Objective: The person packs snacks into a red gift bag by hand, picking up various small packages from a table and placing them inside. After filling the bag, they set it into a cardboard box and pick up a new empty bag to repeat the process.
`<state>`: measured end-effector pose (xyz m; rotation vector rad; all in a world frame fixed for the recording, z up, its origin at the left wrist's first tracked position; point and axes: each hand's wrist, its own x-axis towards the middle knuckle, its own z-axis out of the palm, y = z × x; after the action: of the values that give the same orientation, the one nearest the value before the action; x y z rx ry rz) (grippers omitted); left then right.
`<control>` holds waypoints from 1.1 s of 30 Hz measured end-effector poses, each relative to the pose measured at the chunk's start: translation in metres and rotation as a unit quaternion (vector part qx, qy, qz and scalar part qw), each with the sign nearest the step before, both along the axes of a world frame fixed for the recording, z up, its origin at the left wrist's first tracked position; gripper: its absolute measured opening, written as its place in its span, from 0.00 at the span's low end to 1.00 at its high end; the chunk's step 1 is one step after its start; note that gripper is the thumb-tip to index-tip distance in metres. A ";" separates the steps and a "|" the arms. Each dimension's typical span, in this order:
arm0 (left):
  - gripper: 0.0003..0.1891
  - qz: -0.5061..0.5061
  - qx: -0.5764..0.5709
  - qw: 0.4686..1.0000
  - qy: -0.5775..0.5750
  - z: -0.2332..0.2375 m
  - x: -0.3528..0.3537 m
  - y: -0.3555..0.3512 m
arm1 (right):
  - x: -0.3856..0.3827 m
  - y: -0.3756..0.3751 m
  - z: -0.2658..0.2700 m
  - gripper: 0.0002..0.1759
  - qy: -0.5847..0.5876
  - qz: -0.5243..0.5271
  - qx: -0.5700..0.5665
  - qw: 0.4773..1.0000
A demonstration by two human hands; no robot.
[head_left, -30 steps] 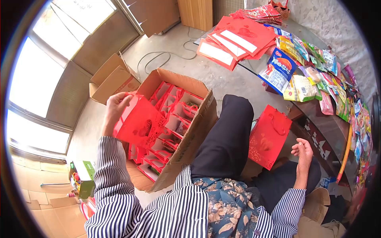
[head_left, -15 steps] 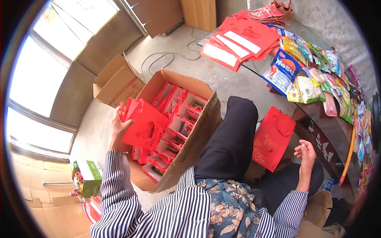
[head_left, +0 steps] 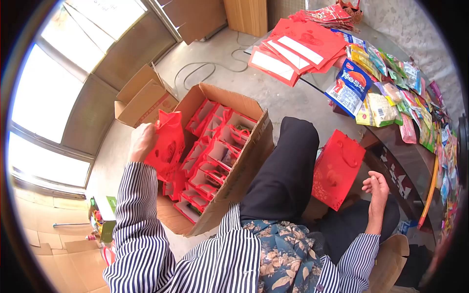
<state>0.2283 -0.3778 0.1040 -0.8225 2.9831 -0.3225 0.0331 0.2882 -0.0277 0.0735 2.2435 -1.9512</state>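
A red paper bag (head_left: 166, 144) is gripped by the left hand (head_left: 142, 141), whose fingers are closed over the bag's upper edge near its left side. The bag is held upright and slightly tilted above the near left corner of an open cardboard box (head_left: 246, 163), and its lower part overlaps the box's contents in the view. Whether the bag touches anything inside cannot be told.

The box is set on the floor (head_left: 273, 100) just beside the person's left leg (head_left: 283, 166) and is packed with rows of upright red bags (head_left: 215, 146), their white insides showing.

The right hand (head_left: 376, 188) is held released, palm turned up and fingers loosely curled, with nothing grasped in it. It is kept low beside the right knee. A second red bag (head_left: 337, 168) is seen standing just to its left, between the knees and close against the bench (head_left: 393, 146), apart from the hand.

On the bench, many coloured snack packets (head_left: 386, 105) are spread out, a large blue packet (head_left: 351, 87) among them. Beyond these, flat folded red bags (head_left: 298, 49) are stacked in an overlapping pile. A second cardboard box (head_left: 141, 100) is placed behind the first, near the window wall, and a cable (head_left: 205, 71) is laid loosely across the floor.
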 end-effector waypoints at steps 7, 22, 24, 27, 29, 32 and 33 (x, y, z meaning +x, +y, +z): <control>0.08 -0.052 -0.024 0.996 -0.068 -0.041 -0.046 -0.033 | 0.002 0.005 -0.004 0.13 -0.007 -0.009 0.001 1.000; 0.07 -0.017 0.015 0.999 0.030 -0.064 -0.045 -0.058 | 0.000 0.000 -0.006 0.13 -0.019 -0.002 0.012 1.000; 0.07 -0.033 -0.016 0.999 0.023 -0.072 -0.041 -0.062 | -0.002 -0.002 -0.007 0.13 -0.019 0.002 0.017 1.000; 0.07 -0.075 -0.027 0.996 0.032 -0.077 -0.034 -0.062 | -0.003 -0.005 -0.009 0.13 -0.026 0.006 0.027 0.999; 0.07 -0.093 -0.042 0.995 0.024 -0.076 -0.030 -0.061 | -0.004 -0.007 -0.009 0.13 -0.028 0.007 0.033 0.999; 0.06 -0.124 -0.053 0.990 0.037 -0.080 -0.024 -0.063 | -0.004 -0.012 -0.009 0.13 -0.030 0.013 0.036 0.999; 0.06 -0.136 -0.056 0.988 0.046 -0.081 -0.022 -0.063 | -0.005 -0.012 -0.010 0.13 -0.032 0.015 0.035 0.999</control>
<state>0.2064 -0.4410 0.0233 -0.4437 3.1919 -0.4753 0.0286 0.2760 -0.0374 0.1082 2.2588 -1.8286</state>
